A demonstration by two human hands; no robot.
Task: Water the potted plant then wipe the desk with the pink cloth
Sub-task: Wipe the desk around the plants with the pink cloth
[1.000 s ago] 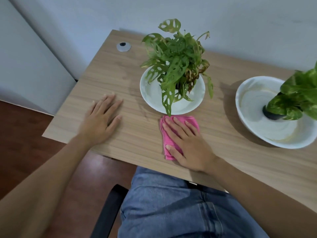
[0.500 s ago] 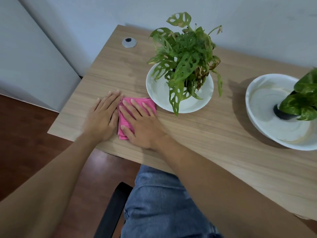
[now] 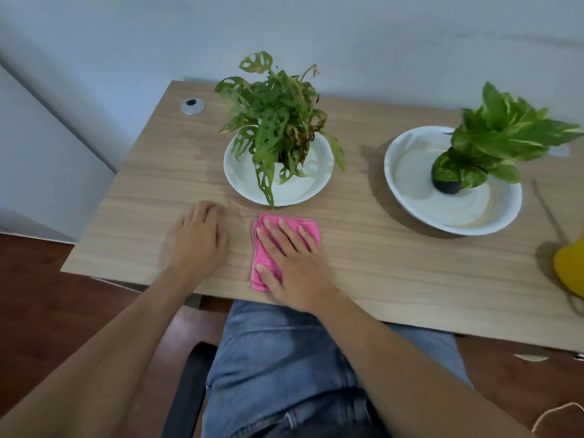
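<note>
A folded pink cloth point(image 3: 311, 227) lies on the wooden desk point(image 3: 395, 267) near its front edge. My right hand point(image 3: 292, 263) presses flat on the cloth with fingers spread, covering most of it. My left hand point(image 3: 196, 240) rests palm down on the bare desk just left of the cloth, not touching it. Behind the cloth a potted plant with holed leaves point(image 3: 275, 121) stands in a white dish point(image 3: 313, 188). A second leafy plant point(image 3: 502, 137) sits in a larger white bowl point(image 3: 410, 197) at the right.
A yellow object point(image 3: 568, 270) shows at the desk's right edge, with a thin cord nearby. A round grey cable cap point(image 3: 192, 106) sits at the back left corner. A grey wall runs behind the desk. My lap and a black chair part are below the front edge.
My right hand has slid the pink cloth back to the right, away from my left hand, to just in front of the plant dish. My left hand stayed in place on the desk.
</note>
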